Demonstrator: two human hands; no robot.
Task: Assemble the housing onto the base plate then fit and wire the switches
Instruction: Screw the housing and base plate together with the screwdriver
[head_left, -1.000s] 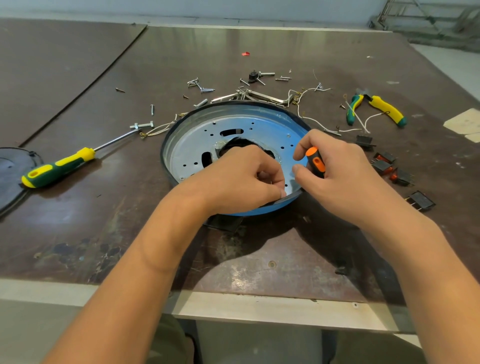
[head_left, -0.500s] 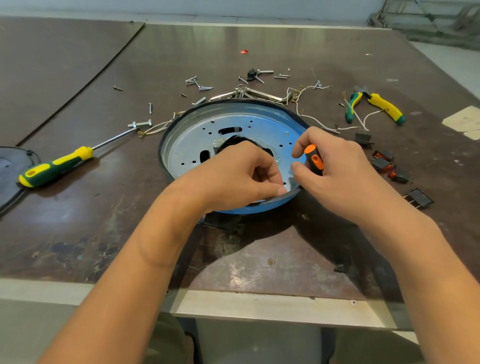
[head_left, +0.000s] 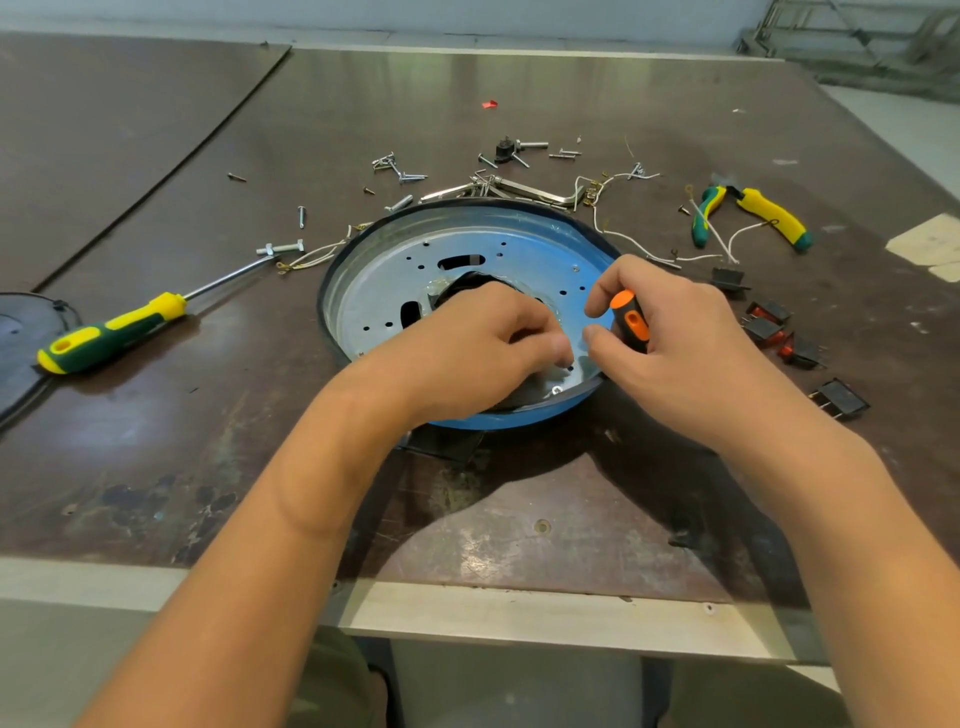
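At the centre of the frame, the round metal base plate (head_left: 519, 244) lies on the tabletop (head_left: 519, 525). Over its near right rim the left hand (head_left: 483, 348) has its fingers curled, tips drawn together; whether they pinch anything cannot be told. Just right of it, the right hand (head_left: 675, 348) grips a short orange-and-black screwdriver (head_left: 629, 314) held upright. Black switches (head_left: 769, 322) lie at the right, a yellow-green screwdriver (head_left: 109, 332) at the left, pliers (head_left: 769, 213) at upper right.
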